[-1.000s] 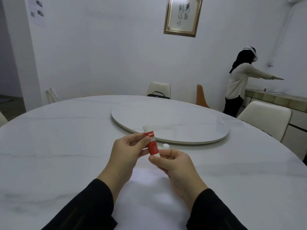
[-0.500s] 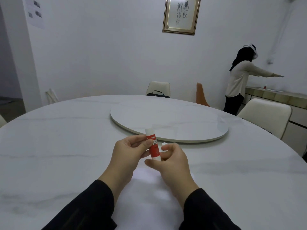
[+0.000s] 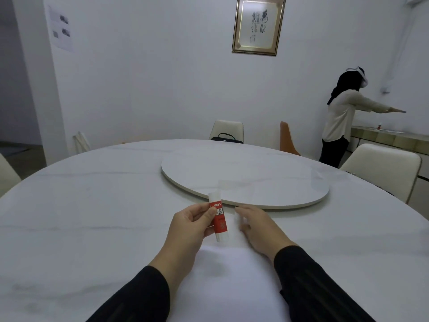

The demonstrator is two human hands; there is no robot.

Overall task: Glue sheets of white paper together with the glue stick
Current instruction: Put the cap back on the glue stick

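White paper (image 3: 232,282) lies nearest, a sheet spread on the tabletop (image 3: 92,228) between two black sleeves; whether it is one sheet or several stacked cannot be told. Above its far edge the left hand (image 3: 188,226) pinches one glue stick (image 3: 218,217) between thumb and curled fingers, the red-labelled tube near upright with its white end up, held clear of the paper. Just beside it the right hand (image 3: 257,226) holds nothing, fingers loosely spread and slightly blurred over the sheet's far corner. A small white thing by its fingertips is too blurred to name.

The tabletop is pale marble, round and veined in grey. Further on sits one round turntable (image 3: 243,180) of the same stone. Around the far rim stand three cream chairs (image 3: 226,130) and one orange chair (image 3: 286,138); a black bag (image 3: 226,138) rests on the middle cream one. The room has plain white walls, with one gilt-framed calligraphy piece (image 3: 257,24) hung high and printed sheets (image 3: 61,29) on a pillar at the left. At the far right one other person (image 3: 341,119) stands with an arm stretched over a side counter (image 3: 392,138).

Half a second ago both hands were on the glue stick, the right at its lower end; now the right has let go and moved off to the side, and the left alone carries the tube
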